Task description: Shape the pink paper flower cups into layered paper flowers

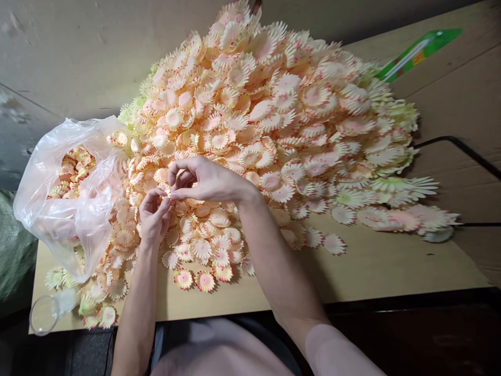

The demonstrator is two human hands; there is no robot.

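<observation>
My left hand [153, 218] and my right hand [201, 180] meet over the left part of a large heap of artificial flower petals [235, 125]. These are round, fringed discs in cream and pink with red tips. Both hands are closed in a pinch, thumbs and forefingers nearly touching. Whatever lies between the fingertips is too small and too hidden to name. Beneath my hands, the loose discs cover the table. A few pink-and-yellow flower discs [205, 282] lie by themselves nearer the front edge.
At left, a translucent plastic bag [43, 172] holds several red-and-yellow flower pieces [74, 167]. A clear plastic cup [44, 315] lies at the front left corner of the wooden table [383, 271]. A green package [420, 52] sticks out behind the heap. A black rod [465, 146] crosses at right.
</observation>
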